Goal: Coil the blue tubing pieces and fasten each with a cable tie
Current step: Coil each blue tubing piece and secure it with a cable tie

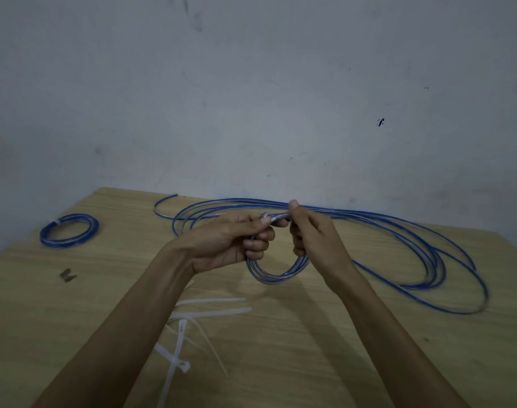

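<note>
1 tied coil [69, 230] lies far left on the tabletop [310, 348], while left hand [226, 241] and right hand [311, 237] grip a half-wound coil [276, 272], loose tubing [398, 245] trailing right, cable ties [198, 316] near.

Two bare forearms, extended forward from the lower edge and converging toward the centre. Left hand [230, 242]: palm turned partly upward, fingers curled inward, thumb pressed over the top in a grip. Right hand [310, 234]: back facing up, thumb raised, fingers curled under in a grip. Fingertips of both hands nearly meet.
</note>
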Available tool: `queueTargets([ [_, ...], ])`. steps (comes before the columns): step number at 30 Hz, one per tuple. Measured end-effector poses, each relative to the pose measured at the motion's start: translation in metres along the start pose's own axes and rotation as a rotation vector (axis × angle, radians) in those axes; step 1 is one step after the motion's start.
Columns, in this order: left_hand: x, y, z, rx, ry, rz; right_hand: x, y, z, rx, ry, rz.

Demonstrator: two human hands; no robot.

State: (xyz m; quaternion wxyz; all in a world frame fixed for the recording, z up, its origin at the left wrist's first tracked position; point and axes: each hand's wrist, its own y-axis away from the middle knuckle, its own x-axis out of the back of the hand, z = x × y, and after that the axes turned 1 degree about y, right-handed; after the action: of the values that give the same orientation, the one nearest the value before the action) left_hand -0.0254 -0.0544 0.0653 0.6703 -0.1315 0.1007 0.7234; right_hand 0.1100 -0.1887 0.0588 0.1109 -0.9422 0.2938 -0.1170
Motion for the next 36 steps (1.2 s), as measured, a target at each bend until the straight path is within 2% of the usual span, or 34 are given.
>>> queueTargets([
  [5,-0.002,-0.005,-0.002,-0.075,-0.015,0.076,0.0,-0.006,0.005,-0.023,-0.008,0.089],
  [9,-0.01,-0.015,-0.001,-0.027,-0.221,0.285,-0.001,-0.003,0.004,0.052,0.124,0.049],
  [12,-0.017,-0.018,-0.004,-0.033,-0.377,0.372,-0.004,-0.001,0.006,0.088,0.255,0.064],
  [14,-0.022,-0.016,-0.005,-0.087,-0.451,0.386,-0.006,0.0,0.007,0.108,0.28,0.092],
  [20,-0.034,-0.013,-0.015,-0.246,-0.892,0.437,-0.013,0.001,0.008,0.119,0.236,0.156],
  [26,-0.024,-0.017,-0.018,-0.221,-0.905,0.414,-0.016,0.002,0.01,0.134,0.173,0.191],
  [31,-0.025,-0.019,-0.023,-0.253,-0.891,0.38,-0.009,-0.002,0.012,-0.022,0.109,0.199],
  [34,-0.023,-0.02,-0.026,-0.286,-1.06,0.45,-0.004,-0.005,0.013,-0.081,-0.011,0.26],
  [36,-0.023,-0.021,-0.031,-0.303,-1.049,0.486,-0.003,-0.007,0.014,-0.091,-0.056,0.274],
])
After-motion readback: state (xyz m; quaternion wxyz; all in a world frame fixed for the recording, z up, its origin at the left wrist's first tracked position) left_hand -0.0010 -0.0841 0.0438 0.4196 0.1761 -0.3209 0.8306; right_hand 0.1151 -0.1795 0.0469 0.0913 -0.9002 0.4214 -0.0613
